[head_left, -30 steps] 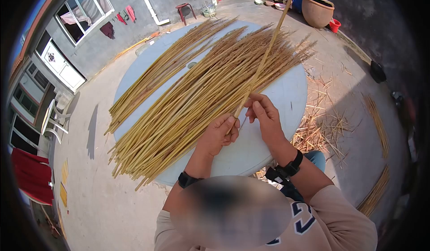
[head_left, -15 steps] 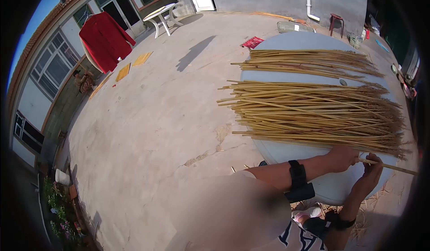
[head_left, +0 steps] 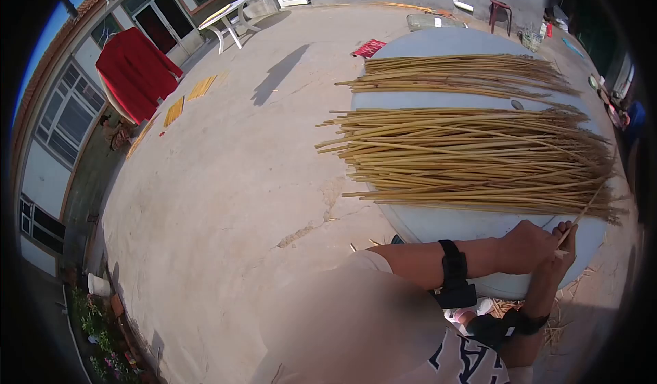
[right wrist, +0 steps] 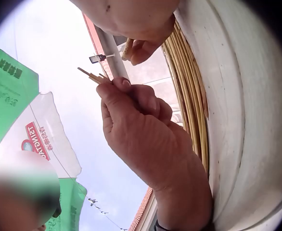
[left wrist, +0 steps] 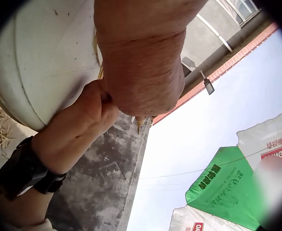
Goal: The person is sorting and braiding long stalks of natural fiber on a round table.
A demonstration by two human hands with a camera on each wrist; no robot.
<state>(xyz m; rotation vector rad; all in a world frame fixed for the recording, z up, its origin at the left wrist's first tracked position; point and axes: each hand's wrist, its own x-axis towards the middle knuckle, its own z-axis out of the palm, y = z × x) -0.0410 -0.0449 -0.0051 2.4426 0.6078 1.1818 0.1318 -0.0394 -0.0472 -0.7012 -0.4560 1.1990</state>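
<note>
In the head view my left hand (head_left: pixel 527 248) and right hand (head_left: pixel 562 250) are close together above the near right part of the table (head_left: pixel 424 223). The right hand grips a long dry stalk (head_left: pixel 586 209), which slants up toward the plumed ends of the heap; its cut end (right wrist: pixel 127 49) shows by the thumb in the right wrist view. There, the curled left hand pinches thin straw-coloured strips (right wrist: pixel 91 75) between thumb and fingers. A large pile of plumed stalks (head_left: pixel 438 151) lies across the table, and a smaller row (head_left: pixel 438 74) lies behind it.
Straw scraps (head_left: pixel 556 322) litter the ground by the table. A red stool (head_left: pixel 500 16) stands beyond its far edge. Concrete yard (head_left: pixel 233 172) stretches to the left, with a hanging red garment (head_left: pixel 135 72) and a white table (head_left: pixel 224 20) farther off.
The head view has swung left. The held stalk, pointing right half a second ago, now slants upward. My left hand has drawn in over the right wrist, off the stalk's end.
</note>
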